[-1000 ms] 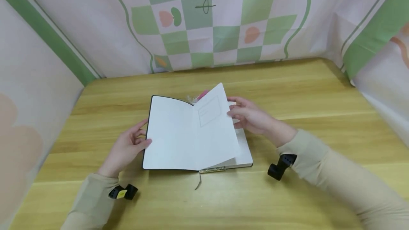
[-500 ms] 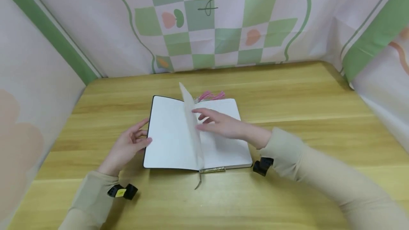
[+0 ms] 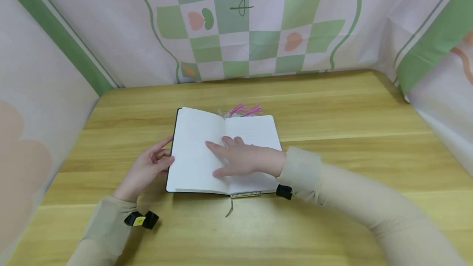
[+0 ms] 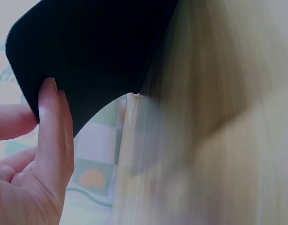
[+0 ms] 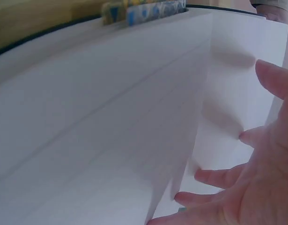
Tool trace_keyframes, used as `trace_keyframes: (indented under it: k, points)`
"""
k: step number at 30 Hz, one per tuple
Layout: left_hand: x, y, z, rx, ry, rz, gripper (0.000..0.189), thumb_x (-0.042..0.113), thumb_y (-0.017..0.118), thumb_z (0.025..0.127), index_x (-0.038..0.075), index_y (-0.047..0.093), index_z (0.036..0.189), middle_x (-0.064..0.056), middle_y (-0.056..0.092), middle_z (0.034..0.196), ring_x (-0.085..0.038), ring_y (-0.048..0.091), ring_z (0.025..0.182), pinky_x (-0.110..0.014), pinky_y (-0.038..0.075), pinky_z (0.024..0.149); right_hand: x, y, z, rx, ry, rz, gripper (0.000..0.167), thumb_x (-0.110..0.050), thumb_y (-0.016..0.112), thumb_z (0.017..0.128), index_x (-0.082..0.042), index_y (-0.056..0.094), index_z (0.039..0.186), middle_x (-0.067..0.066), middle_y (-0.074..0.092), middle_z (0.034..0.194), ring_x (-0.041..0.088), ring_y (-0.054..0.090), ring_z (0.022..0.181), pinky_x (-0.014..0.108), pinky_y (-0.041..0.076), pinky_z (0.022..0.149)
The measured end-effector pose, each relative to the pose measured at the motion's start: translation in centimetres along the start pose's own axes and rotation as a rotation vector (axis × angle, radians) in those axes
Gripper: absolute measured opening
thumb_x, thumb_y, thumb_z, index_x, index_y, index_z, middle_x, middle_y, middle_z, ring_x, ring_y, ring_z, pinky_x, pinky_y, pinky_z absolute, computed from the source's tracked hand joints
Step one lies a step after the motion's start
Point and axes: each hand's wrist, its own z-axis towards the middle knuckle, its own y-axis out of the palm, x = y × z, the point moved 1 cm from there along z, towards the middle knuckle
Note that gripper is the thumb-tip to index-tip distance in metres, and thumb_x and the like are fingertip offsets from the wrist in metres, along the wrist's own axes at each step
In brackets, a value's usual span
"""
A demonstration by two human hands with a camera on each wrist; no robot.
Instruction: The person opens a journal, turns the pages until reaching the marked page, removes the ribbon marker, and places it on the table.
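An open notebook (image 3: 192,147) with blank-looking white pages lies in front of me in the head view. My left hand (image 3: 145,169) pinches its left edge, thumb on the page side and fingers behind. The left wrist view shows those fingers (image 4: 52,136) against the dark cover (image 4: 97,47), which is raised off the table. My right hand (image 3: 240,157) is spread over the inner part of the left page, fingers apart, near the fold. In the right wrist view the right hand (image 5: 256,173) has its fingertips right at the paper along the gutter.
Pink tassels (image 3: 253,110) stick out beyond the notebook's top edge. A thin ribbon (image 3: 230,210) trails from the bottom of the fold, beside a gold patterned strip (image 3: 245,195). Beneath is a wooden table (image 3: 332,114), with a checkered curtain (image 3: 264,44) behind it.
My right hand has swept leftward from the right page's edge, turning a page over; that page now lies on the left side. My left hand keeps its grip on the left edge.
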Motion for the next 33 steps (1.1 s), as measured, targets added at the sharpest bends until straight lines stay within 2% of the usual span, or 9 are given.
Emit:
trace_keyframes:
  k: [4, 8, 14, 18, 23, 28, 33]
  points:
    - [0.0, -0.1, -0.1, 0.009, -0.018, -0.001, 0.053, 0.013, 0.049, 0.099, 0.007, 0.03, 0.148, -0.009, 0.052, 0.109, -0.007, 0.053, 0.088, -0.027, 0.053, 0.072, -0.6, 0.7, 0.8, -0.006, 0.041, -0.081, 0.082, -0.057, 0.051, 0.09, -0.041, -0.003, 0.15, 0.013, -0.003, 0.159, 0.043, 0.003, 0.143, 0.07, 0.021, 0.103]
    - [-0.2, -0.2, 0.1, 0.018, -0.036, 0.008, 0.052, 0.015, 0.05, 0.099, 0.002, 0.033, 0.145, -0.009, 0.053, 0.109, -0.007, 0.053, 0.089, -0.027, 0.054, 0.072, -1.0, 1.6, 0.9, -0.031, 0.078, -0.175, 0.079, -0.059, 0.044, 0.092, -0.042, -0.008, 0.149, 0.011, -0.012, 0.158, 0.046, -0.001, 0.142, 0.075, 0.019, 0.099]
    - [-0.6, -0.1, 0.1, 0.033, -0.044, 0.125, 0.06, 0.012, 0.06, 0.093, -0.002, 0.033, 0.144, -0.019, 0.052, 0.12, -0.014, 0.061, 0.091, -0.027, 0.055, 0.072, -1.7, 2.3, 0.9, -0.046, 0.104, -0.302, 0.074, -0.063, 0.036, 0.093, -0.042, -0.008, 0.149, 0.008, -0.016, 0.158, 0.046, 0.0, 0.142, 0.074, 0.024, 0.098]
    - [-0.3, 0.1, 0.2, 0.06, -0.052, 0.171, 0.06, 0.01, 0.062, 0.091, -0.001, 0.035, 0.144, -0.019, 0.053, 0.121, -0.014, 0.063, 0.091, -0.026, 0.055, 0.069, -1.5, 2.0, 1.0, -0.054, 0.089, -0.281, 0.075, -0.063, 0.036, 0.092, -0.042, -0.009, 0.148, 0.008, -0.018, 0.157, 0.047, -0.001, 0.141, 0.074, 0.023, 0.098]
    - [0.1, 0.2, 0.2, 0.078, -0.051, 0.168, 0.06, 0.009, 0.062, 0.091, 0.002, 0.036, 0.144, -0.016, 0.053, 0.118, -0.012, 0.06, 0.082, -0.028, 0.054, 0.066, -0.4, 0.9, 1.0, -0.045, 0.031, -0.194, 0.071, -0.061, 0.036, 0.094, -0.041, -0.002, 0.15, 0.01, -0.011, 0.158, 0.046, 0.001, 0.142, 0.069, 0.018, 0.105]
    - [0.4, 0.2, 0.3, 0.08, -0.045, 0.152, 0.06, 0.009, 0.062, 0.09, 0.003, 0.037, 0.144, -0.015, 0.053, 0.118, -0.01, 0.061, 0.083, -0.028, 0.053, 0.067, 1.8, -0.2, 0.6, -0.003, 0.026, -0.181, 0.071, -0.055, 0.046, 0.094, -0.036, 0.01, 0.152, 0.012, -0.002, 0.159, 0.039, 0.002, 0.144, 0.061, 0.01, 0.112]
    - [0.4, 0.2, 0.3, 0.081, -0.041, 0.158, 0.059, 0.008, 0.062, 0.091, 0.002, 0.036, 0.144, -0.017, 0.053, 0.119, -0.011, 0.061, 0.086, -0.026, 0.053, 0.068, 4.4, -0.8, 0.1, 0.027, 0.014, -0.218, 0.074, -0.049, 0.052, 0.093, -0.025, 0.015, 0.153, 0.017, -0.001, 0.158, 0.042, 0.002, 0.143, 0.063, 0.01, 0.111]
